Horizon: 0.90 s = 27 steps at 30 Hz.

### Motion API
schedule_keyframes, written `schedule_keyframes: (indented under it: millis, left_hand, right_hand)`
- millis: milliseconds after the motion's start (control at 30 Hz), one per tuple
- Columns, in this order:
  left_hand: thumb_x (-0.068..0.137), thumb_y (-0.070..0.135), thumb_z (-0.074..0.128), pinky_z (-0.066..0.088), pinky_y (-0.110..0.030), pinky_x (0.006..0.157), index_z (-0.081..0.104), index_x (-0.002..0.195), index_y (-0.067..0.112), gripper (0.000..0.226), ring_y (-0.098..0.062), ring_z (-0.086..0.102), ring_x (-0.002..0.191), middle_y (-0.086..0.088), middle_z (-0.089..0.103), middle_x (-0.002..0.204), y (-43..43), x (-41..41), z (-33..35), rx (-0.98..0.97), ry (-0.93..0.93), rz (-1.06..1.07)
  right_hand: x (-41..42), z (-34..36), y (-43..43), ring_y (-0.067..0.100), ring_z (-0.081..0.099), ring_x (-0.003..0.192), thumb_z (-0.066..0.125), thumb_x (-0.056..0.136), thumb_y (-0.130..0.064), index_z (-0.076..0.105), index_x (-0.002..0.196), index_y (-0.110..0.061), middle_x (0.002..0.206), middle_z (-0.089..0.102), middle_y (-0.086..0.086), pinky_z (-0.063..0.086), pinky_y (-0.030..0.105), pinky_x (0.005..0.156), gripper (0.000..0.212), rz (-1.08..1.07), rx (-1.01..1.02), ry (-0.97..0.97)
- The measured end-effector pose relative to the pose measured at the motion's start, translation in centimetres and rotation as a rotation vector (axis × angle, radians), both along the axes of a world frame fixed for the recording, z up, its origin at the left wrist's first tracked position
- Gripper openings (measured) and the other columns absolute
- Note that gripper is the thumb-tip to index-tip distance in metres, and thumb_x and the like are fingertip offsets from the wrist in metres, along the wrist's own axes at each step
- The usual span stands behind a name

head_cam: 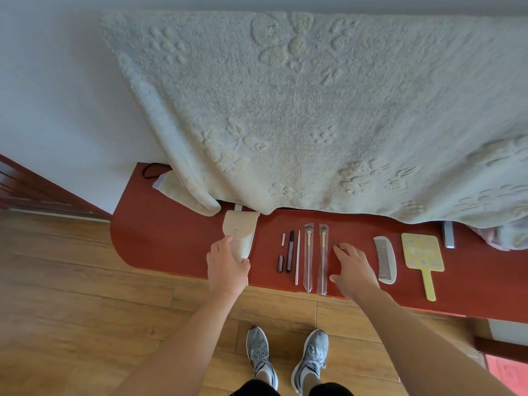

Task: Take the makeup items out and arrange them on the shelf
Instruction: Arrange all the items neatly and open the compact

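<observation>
Cream pouch [240, 235] at the left of the red shelf [171, 247], clasped by the left hand [227, 265]. Next along, laid in a row: tubes [291, 251], pencil [297, 257], two sleeved brushes [308, 257]. Right hand [354, 271] flat, fingers spread, just beside the brushes; comb [385, 260] and mirror [423, 260] beyond. Risks: nudging a brush over the front edge; rolling the tubes by dragging the pouch.

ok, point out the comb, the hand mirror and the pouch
comb [384, 260], head view, teeth at mid-length.
hand mirror [422, 252], head view, yellow face.
pouch [241, 222], head view, flap above the snap.
</observation>
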<state>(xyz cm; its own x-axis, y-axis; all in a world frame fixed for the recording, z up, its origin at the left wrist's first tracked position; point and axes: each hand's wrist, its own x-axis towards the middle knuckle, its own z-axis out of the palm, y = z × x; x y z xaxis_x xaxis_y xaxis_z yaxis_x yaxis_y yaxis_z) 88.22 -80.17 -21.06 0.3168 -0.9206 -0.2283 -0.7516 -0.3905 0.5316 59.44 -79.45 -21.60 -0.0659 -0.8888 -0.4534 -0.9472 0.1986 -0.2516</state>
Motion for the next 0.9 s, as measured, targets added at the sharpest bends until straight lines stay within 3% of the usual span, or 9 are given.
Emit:
schedule_keyframes:
  millis: [900]
  left_hand:
    - [0.082,0.034,0.076,0.051,-0.034,0.094,0.044,0.139,0.024,0.066,-0.022,0.047,0.120,-0.002,0.049,0.136,-1.5,-5.2,-0.9,0.049,-0.129,-0.096]
  right_hand:
    - [-0.1,-0.1,-0.1,0.021,0.018,0.144,0.069,0.089,-0.032,0.025,0.153,-0.021,0.157,0.023,-0.005,0.033,0.035,0.114,0.078,0.004,0.005,-0.012]
